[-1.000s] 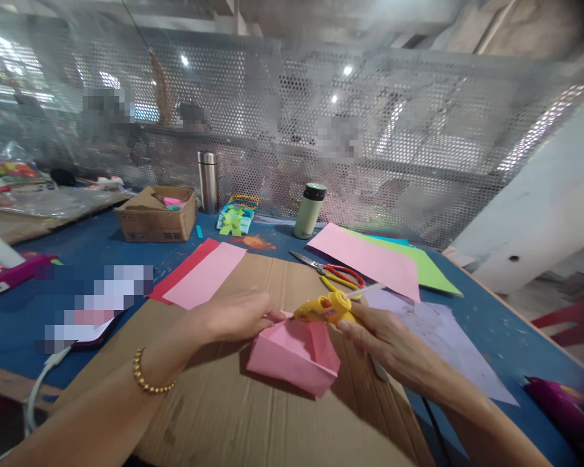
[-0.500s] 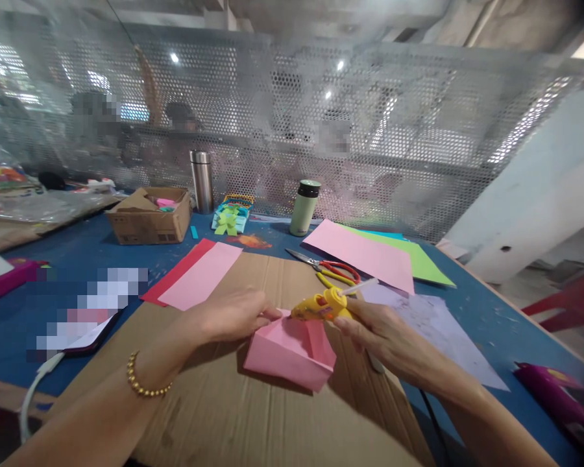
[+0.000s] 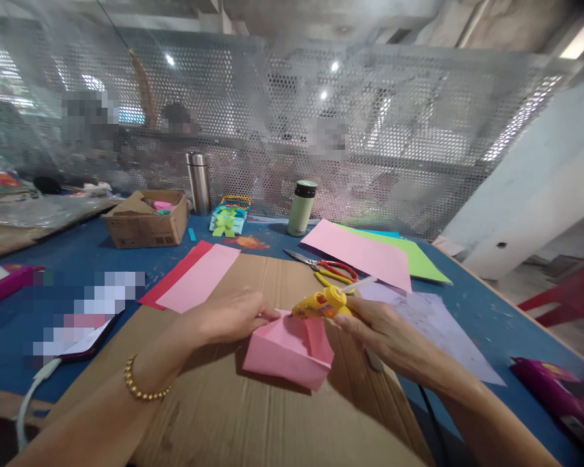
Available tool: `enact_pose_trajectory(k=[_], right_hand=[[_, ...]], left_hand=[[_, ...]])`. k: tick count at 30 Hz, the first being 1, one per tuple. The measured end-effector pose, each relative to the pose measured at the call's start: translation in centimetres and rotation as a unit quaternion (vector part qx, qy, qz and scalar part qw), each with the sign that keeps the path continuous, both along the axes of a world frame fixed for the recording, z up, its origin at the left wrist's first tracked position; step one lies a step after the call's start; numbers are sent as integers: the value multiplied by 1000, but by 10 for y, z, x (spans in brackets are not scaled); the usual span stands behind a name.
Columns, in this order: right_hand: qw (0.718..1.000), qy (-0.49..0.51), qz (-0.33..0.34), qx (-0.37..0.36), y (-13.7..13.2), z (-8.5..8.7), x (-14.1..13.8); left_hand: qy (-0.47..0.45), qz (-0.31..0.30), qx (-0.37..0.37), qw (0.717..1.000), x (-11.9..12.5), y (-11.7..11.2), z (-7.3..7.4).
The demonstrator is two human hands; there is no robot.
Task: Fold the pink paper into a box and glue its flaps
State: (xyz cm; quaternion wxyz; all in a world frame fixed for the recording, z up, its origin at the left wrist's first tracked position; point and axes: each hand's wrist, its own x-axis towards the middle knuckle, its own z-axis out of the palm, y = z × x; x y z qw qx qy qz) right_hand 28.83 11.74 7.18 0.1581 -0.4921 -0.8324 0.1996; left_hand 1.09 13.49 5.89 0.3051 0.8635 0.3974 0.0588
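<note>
A pink paper box (image 3: 288,366), open at the top, stands on a brown cardboard sheet (image 3: 214,415) in front of me. My left hand (image 3: 243,314) pinches the box's far left edge between thumb and fingers. In my right hand (image 3: 379,324) is a yellow hot glue gun (image 3: 321,303), with a clear glue stick poking out of its back. Its nozzle points left, down at the far rim of the box near my left fingertips. Whether the nozzle touches the paper I cannot tell. A black cord runs down below my right wrist.
Scissors (image 3: 335,269) lie beyond the glue gun. Pink (image 3: 360,253) and green sheets (image 3: 418,259) are at right, red and pink paper (image 3: 199,275) at left. A phone (image 3: 87,337), a carton (image 3: 146,224), a steel flask (image 3: 198,185) and a green tumbler (image 3: 302,211) stand or lie around.
The whole view has shifted slightly. My hands, the glue gun and the paper box keep nearly the same positions relative to one another.
</note>
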Motion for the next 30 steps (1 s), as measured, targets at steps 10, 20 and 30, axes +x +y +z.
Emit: enact_pose_trajectory(k=[10,20,30], right_hand=[[1000,-1,-1,-18,0,0,-4],[1000,4,12,-2,-1,0,-2],[987,121,-25,-98,-2,21,17]], left_hand=[[1,-8,18,1000,0,2,-2],[-5,5,8,1000,0,-1,1],[-3,-1,-15,1000,-3,1,0]])
